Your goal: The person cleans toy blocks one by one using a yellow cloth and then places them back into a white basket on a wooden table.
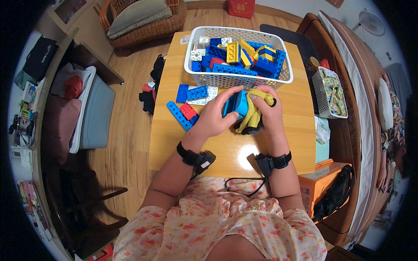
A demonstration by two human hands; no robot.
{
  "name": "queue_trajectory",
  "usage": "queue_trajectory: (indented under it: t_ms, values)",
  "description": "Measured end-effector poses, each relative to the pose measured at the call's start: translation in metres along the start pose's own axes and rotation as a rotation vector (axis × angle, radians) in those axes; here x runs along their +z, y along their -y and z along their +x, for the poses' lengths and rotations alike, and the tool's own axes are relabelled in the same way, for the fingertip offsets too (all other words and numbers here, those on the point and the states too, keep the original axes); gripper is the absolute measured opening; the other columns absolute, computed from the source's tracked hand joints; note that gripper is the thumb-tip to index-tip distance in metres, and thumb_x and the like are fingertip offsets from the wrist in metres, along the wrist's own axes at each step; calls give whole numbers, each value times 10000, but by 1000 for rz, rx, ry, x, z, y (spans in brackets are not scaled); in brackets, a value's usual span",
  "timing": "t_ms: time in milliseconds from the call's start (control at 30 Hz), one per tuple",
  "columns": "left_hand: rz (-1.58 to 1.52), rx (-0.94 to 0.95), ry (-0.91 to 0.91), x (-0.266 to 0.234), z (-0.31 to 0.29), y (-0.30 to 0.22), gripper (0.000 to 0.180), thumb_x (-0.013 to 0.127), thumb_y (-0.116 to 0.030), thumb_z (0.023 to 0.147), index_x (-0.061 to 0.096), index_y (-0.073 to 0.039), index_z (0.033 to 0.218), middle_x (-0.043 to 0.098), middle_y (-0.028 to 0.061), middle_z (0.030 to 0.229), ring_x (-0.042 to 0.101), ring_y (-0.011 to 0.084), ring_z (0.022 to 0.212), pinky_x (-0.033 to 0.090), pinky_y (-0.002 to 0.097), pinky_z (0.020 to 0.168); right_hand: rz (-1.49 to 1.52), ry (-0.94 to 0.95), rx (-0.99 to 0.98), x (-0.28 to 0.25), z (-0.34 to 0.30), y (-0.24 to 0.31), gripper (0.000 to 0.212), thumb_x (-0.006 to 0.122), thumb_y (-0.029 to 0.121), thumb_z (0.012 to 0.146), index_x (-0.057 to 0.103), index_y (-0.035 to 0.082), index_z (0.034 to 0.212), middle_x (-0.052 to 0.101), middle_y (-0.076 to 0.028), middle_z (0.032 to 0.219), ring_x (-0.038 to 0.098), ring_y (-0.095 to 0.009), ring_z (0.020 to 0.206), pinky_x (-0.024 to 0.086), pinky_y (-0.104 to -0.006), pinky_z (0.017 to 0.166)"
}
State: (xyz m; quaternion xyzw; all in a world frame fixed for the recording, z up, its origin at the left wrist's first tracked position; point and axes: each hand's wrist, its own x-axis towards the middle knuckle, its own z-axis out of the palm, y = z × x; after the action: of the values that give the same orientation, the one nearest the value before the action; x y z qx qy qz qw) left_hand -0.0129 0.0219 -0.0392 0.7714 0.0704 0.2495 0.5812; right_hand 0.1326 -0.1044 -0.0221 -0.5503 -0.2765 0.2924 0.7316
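Observation:
My left hand [214,114] is closed round a blue toy building block [237,104] above the middle of the table. In my right hand [271,112] is a yellow cloth [254,114] with dark edging, pressed against the block's right side. Left of my hands lie loose pieces: a long blue bar with holes [177,115], a red brick [188,111], a blue brick [197,92] on a white studded plate [212,92], and another blue brick [183,93]. Beyond my hands stands a white perforated basket [244,81] heaped with blue, yellow, white and red blocks.
The wooden table [291,143] reaches close to my lap. Off its right side are a small white basket of packets [333,93] and an orange box [324,182]. A blue-grey storage bin [98,113] and a wicker chair [143,26] stand to the left. Both wrists wear black straps.

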Motion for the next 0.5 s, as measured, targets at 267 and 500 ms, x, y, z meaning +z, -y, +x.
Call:
queue_trajectory:
  t_ms: [267, 500]
  values:
    - [439, 69, -60, 6, 0, -10, 785, 761, -163, 731, 439, -27, 1434, 507, 173, 1368, 510, 312, 1263, 392, 385, 1081, 60, -16, 43, -1, 3, -5, 151, 713, 83, 863, 640, 45, 989, 647, -5, 915, 592, -77, 814, 484, -233, 711]
    - [-96, -126, -89, 6, -4, 5, 566, 690, -60, 866, 465, -6, 1382, 590, 66, 1226, 571, 145, 1115, 483, 314, 962, 25, -47, 14, -2, 5, -6, 139, 709, 85, 867, 640, 41, 980, 637, 2, 910, 579, -79, 810, 472, -230, 711]
